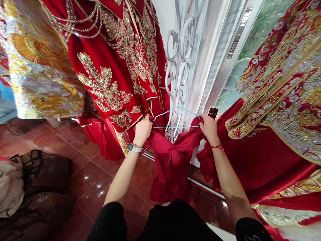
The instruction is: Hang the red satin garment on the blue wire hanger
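A plain red dress hangs in front of me on a thin light-blue wire hanger. My left hand is closed on the dress's shoulder at the hanger's left corner. At the right corner, my right hand grips the other shoulder. The hanger's hook points up and away, near the white scrollwork. Between the shoulders the neckline sags below the hanger's bottom bar. Folds of cloth hide the fingertips of both hands.
Red jackets with gold embroidery hang at left, beaded red garments at right. A white scrolled metal grille stands ahead beside a window frame. A phone shows behind my right hand. Dark bags lie on the tiled floor.
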`<state>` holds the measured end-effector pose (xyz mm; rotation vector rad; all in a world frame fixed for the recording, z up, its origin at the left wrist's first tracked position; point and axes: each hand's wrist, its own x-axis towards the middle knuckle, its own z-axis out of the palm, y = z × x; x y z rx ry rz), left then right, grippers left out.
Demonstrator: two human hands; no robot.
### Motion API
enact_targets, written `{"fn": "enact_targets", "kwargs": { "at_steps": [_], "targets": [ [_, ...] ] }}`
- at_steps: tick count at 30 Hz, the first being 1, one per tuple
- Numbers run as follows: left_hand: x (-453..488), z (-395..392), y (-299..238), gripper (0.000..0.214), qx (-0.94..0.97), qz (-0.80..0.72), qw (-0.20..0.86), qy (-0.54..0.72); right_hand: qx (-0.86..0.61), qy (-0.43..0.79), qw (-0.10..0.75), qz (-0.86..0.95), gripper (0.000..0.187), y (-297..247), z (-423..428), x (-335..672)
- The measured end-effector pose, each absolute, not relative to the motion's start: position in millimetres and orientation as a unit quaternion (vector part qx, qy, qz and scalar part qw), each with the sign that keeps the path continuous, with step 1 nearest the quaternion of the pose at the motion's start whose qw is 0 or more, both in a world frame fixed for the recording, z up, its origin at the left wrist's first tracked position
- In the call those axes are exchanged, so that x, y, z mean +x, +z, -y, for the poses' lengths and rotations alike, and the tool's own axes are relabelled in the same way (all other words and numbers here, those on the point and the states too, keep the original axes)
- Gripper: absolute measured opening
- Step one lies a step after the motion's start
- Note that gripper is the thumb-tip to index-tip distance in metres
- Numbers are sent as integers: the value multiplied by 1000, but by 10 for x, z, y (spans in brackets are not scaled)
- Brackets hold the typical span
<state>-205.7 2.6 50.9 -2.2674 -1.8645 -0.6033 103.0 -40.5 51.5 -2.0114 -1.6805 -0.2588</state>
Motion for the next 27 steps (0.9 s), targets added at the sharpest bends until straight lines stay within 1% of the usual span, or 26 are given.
{"fn": "enact_targets", "kwargs": {
  "at_steps": [2,4,8,11,14,18,21,24,27],
  "targets": [
    [-2156,-86,531,40,-750,616,47,-237,-744,-96,251,611,42,520,390,1040],
    [-2293,-162,527,33,-721,624,0,-302,-760,-90,257,591,41,524,367,1078],
    [-2537,-238,435,27,-625,650,-97,-421,-767,-51,314,558,43,489,292,1236],
    [-2578,-174,341,33,-590,635,-128,-482,-745,-28,387,542,50,399,230,1374],
    [-2534,-72,283,41,-577,603,-122,-537,-720,-9,464,517,49,255,187,1512],
    [-2508,1,217,37,-578,606,-105,-536,-694,52,545,468,44,-16,170,1689],
    [-2518,52,43,32,-561,626,-113,-530,-673,86,595,432,43,-288,207,1724],
    [-2500,157,-260,30,-549,647,-137,-510,-651,112,619,425,40,-601,308,1621],
    [-2456,277,-549,24,-583,654,-160,-455,-643,143,622,424,37,-880,438,1459]
  ]
}}
